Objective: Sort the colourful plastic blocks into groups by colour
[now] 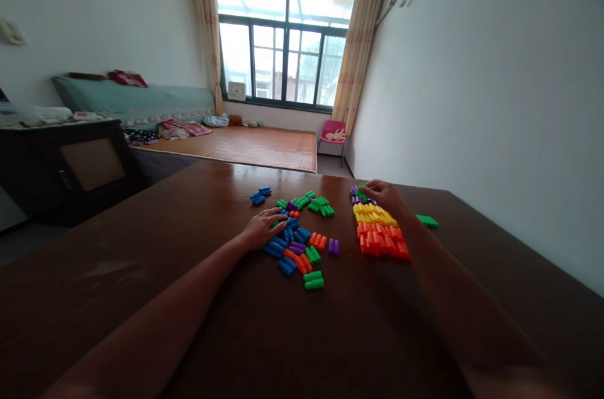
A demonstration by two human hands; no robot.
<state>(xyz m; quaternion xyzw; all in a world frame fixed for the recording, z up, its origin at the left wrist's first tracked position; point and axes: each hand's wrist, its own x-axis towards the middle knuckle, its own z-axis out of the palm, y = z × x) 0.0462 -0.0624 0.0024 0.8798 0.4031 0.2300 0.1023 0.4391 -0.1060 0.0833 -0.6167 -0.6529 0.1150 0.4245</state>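
Observation:
My left hand (pixel 263 229) lies over a loose pile of small plastic blocks, each shaped like short tubes joined side by side. Its fingers are stretched out and touch the blue blocks (pixel 289 235); a bit of green shows beneath them. My right hand (pixel 383 192) is at the far end of a sorted arrangement, its fingertips closed on a green block (pixel 362 191) over purple blocks (pixel 355 195). Nearer to me in that arrangement are rows of yellow blocks (pixel 375 214) and orange-red blocks (pixel 382 240). My right hand and forearm hide part of the right side.
Loose green blocks (pixel 321 206), orange blocks (pixel 318 241) and a purple block (pixel 334 247) lie around the pile on the brown table (pixel 141 248). More green blocks (pixel 427 221) sit right of my right forearm. Beyond the table are a low bed (pixel 255 147) and a pink chair (pixel 333 131).

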